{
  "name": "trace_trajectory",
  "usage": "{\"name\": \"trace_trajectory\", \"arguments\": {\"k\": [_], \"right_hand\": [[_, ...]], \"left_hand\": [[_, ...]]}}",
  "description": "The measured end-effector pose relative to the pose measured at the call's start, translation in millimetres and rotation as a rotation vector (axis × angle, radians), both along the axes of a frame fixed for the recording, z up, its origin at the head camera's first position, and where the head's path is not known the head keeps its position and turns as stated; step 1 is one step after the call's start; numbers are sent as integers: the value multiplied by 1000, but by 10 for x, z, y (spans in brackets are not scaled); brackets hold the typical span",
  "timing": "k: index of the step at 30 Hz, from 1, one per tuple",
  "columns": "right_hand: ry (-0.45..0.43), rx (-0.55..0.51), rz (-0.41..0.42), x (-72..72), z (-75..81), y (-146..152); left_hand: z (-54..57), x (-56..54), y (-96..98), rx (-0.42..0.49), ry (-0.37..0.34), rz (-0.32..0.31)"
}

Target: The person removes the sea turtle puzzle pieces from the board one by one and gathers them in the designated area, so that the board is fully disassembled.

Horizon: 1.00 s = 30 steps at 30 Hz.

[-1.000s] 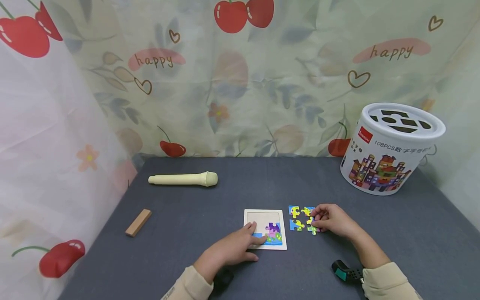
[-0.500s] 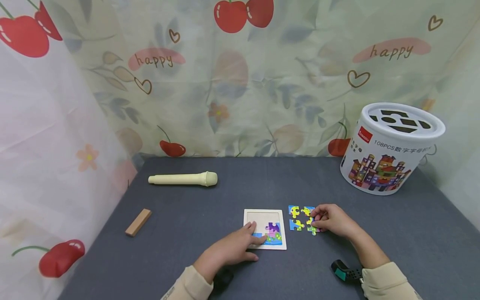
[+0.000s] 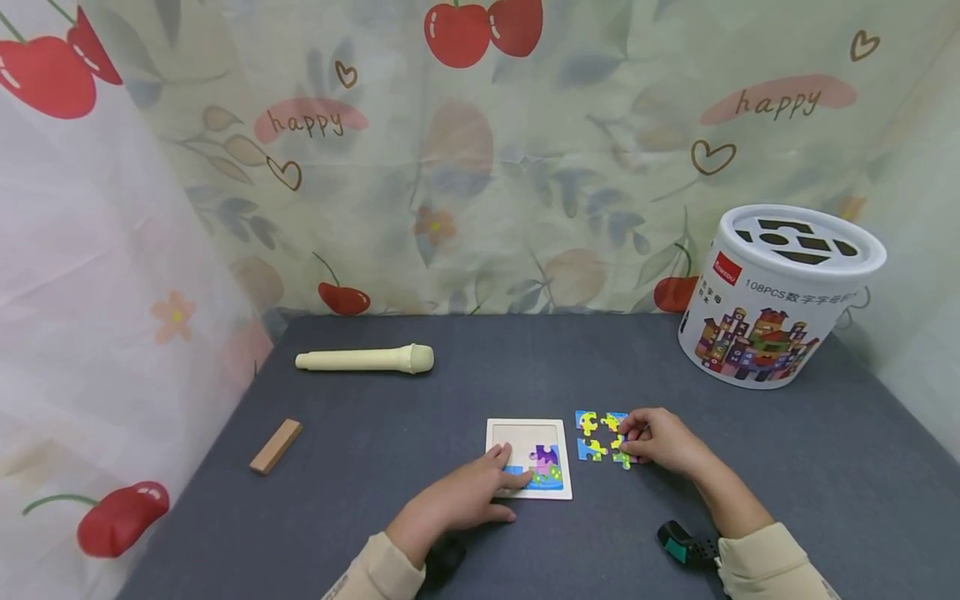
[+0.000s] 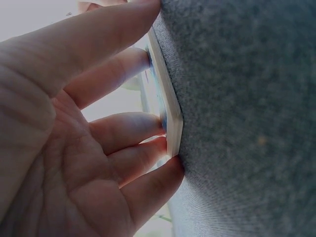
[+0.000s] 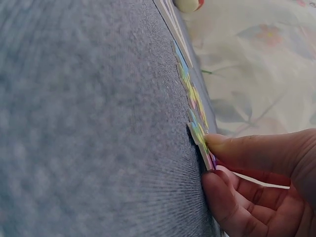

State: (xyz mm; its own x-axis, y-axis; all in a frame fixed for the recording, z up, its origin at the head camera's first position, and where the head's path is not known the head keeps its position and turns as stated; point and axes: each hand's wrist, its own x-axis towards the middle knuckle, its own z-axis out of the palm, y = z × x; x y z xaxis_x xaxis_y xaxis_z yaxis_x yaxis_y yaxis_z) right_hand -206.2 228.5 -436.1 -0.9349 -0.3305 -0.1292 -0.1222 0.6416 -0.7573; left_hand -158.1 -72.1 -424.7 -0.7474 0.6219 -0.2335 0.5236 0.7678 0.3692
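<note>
A square wooden puzzle tray (image 3: 527, 423) lies on the dark table, with several joined pieces in purple, green and blue at its lower side. My left hand (image 3: 465, 496) rests over its lower left part, fingers spread on it, hiding some of the picture. In the left wrist view, the fingertips touch the tray's pale edge (image 4: 170, 98). Right of the tray lie loose yellow and blue jigsaw pieces (image 3: 587, 422). My right hand (image 3: 667, 442) pinches the lower right jigsaw piece (image 5: 201, 140) between thumb and index finger, its outer side slightly raised.
A cream toy microphone (image 3: 363, 359) lies at the back left, a small wooden block (image 3: 275, 447) nearer the left edge. At the back right stands a white bucket (image 3: 772, 308) with a slotted lid. A black and green strap (image 3: 686, 546) is by the right sleeve.
The head view has shifted very slightly. Both hands keep their places, and neither the tray nor the jigsaw pieces have visibly moved.
</note>
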Motion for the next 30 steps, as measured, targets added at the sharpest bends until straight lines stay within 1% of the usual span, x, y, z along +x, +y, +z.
{"name": "trace_trajectory", "arguments": {"k": [6,10,19,23,25,29,30], "right_hand": [[9,30,-20,24,18,-29],[12,34,-16,22,11,-25],[10,4,35,-27,-13,54],[3,0,38,-57,24,55],[6,3,48,-73,50,37],[4,-7,97,-91,94,-25],[5,-11,108,-95,99,-43]], "left_hand": [[1,1,-2,-1,-1,0],[6,0,0,-3,-8,4],[-35,-10,-16,12,1,-4],[-46,-30,-36,22,-1,-4],[-42,-42,-38,20,11,-10],[-20,-43,-11,21,42,-23],[-10,-39,8,22,41,-25]]}}
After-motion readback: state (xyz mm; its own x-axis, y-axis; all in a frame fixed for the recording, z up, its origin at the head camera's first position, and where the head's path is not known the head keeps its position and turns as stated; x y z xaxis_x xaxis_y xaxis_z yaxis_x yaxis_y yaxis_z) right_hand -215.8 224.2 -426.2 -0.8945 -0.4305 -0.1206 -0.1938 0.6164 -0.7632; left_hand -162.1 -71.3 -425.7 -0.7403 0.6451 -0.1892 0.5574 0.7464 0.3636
